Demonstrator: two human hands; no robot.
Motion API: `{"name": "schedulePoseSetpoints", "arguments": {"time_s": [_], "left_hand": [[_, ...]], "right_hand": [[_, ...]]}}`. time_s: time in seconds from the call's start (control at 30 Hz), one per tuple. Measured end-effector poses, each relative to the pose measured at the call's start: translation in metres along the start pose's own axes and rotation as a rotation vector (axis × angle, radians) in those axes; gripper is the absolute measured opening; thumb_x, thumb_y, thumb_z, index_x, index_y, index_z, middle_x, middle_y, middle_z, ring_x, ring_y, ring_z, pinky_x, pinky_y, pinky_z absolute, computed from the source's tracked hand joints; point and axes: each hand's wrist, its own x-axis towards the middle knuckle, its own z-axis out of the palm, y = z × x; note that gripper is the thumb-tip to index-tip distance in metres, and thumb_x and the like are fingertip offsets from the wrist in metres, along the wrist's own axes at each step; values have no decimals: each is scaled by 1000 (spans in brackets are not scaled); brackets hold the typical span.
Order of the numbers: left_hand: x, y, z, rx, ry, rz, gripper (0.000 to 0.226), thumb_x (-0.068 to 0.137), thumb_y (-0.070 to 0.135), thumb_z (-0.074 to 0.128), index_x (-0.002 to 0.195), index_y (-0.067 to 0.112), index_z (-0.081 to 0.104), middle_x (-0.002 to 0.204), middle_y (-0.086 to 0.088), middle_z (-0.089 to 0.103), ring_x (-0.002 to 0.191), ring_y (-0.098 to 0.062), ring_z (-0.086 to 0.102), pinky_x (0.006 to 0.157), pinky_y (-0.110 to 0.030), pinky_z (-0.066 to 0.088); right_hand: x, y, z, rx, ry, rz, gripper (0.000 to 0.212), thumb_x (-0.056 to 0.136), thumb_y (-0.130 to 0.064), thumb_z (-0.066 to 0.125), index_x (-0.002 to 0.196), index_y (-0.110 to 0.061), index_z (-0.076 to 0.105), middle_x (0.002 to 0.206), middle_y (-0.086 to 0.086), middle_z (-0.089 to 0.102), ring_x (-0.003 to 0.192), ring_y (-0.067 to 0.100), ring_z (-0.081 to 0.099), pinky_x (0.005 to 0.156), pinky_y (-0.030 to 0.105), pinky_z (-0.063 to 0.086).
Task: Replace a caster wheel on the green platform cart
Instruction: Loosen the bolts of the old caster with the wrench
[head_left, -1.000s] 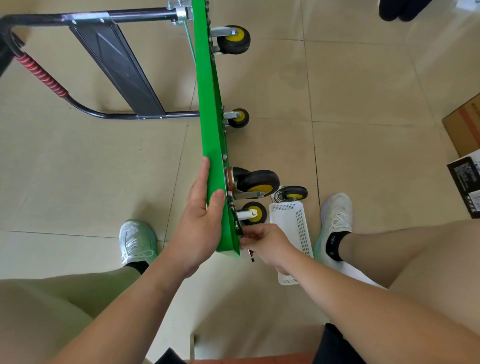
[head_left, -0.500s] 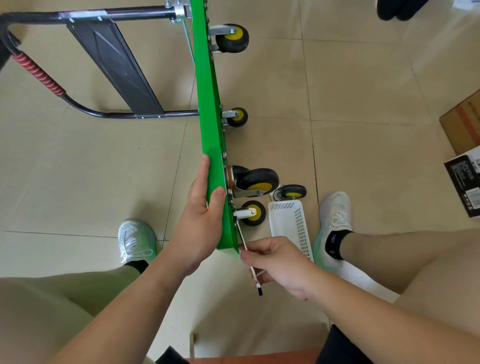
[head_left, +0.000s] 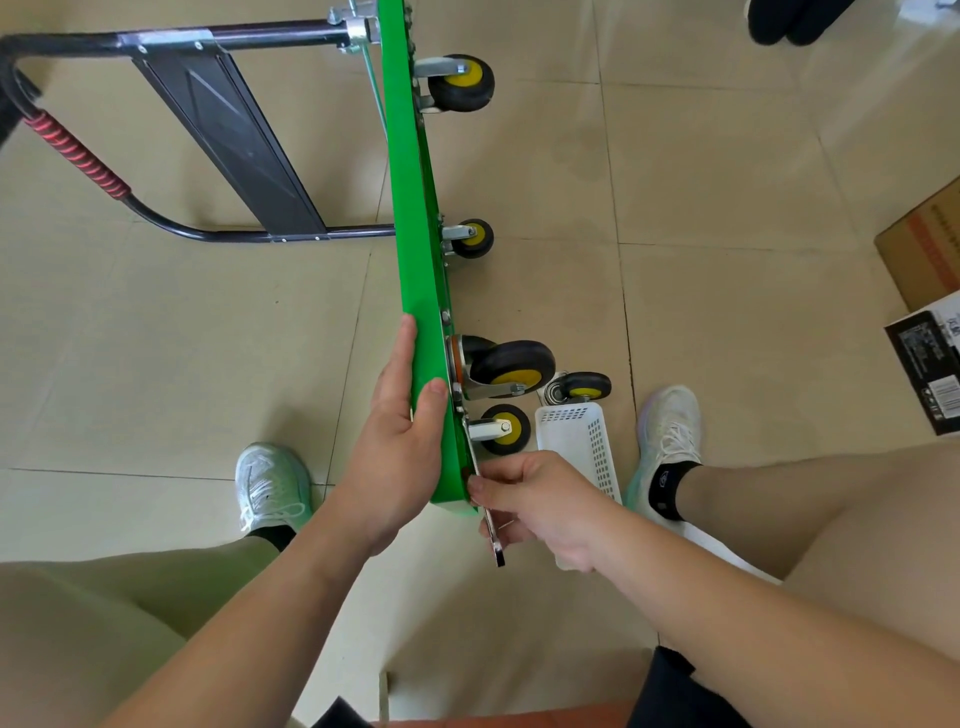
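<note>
**Wrench on the near corner, cart standing on its edge**

The green platform cart (head_left: 415, 260) stands on its side edge right in front of me. Its long axis runs straight away from my knees, with the folded handle (head_left: 78, 150) off to the left and the wheels pointing right. My left hand (head_left: 400, 457) is clamped over the near end of the deck, fingers on the top face and thumb hooked over the edge, steadying it.

My right hand (head_left: 545, 499) is on the other side, just beside the corner, curled round a flat wrench (head_left: 493, 535). Its tail points back at me and its head lies up along the underside. The head is hidden, so I can't tell which bolt it's on.

The two near casters are just beyond my knuckles, the upper caster (head_left: 511, 366) and the lower caster (head_left: 504, 428). That puts the job on my right hand's side, and that hand is the nearer one. A loose caster (head_left: 584, 387) lies on the floor against the far end of the white basket (head_left: 587, 452).

My guess is the next swing has to stay flat against the underside, across the cart's long axis, while my left hand braces the deck.
</note>
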Motion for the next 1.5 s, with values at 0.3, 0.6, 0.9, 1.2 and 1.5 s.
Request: {"name": "schedulePoseSetpoints", "arguments": {"time_s": [0.3,0.6,0.9,1.2,1.5], "left_hand": [[-2,7,1,31,6,-8,56,93,58,40,131,88,12,162,21,38,143,-13,48,118,-46,42],[-1,4,2,23,4,2,58,92,61,41,134,88,12,162,22,37,145,-15,47,119,-47,41],[-1,4,1,1,-2,1,58,93,60,42,134,88,12,162,20,39,144,-20,48,116,-50,43],[-2,6,1,23,13,4,56,93,58,41,129,90,13,162,19,40,146,-16,47,120,-47,40],[-1,2,1,-7,5,4,59,89,63,43,135,87,14,162,21,38,146,-16,46,120,-47,40]], "right_hand": [[40,25,-13,-179,119,-54,35,89,-6,73,124,-7,69,108,14,73,81,13,65,67,17,52],[-18,14,-6,-99,65,-64,20,94,-13,69,113,-15,76,78,-4,71,63,11,62,61,26,52],[-37,-15,10,85,19,4,13,93,-15,69,102,-7,74,87,9,66,60,15,63,52,29,54],[-42,-24,16,145,36,14,19,94,-15,67,102,2,73,84,11,61,57,15,58,49,28,54],[-39,-26,15,124,78,9,20,94,-16,68,103,1,74,82,10,63,56,14,58,49,26,53]]}}
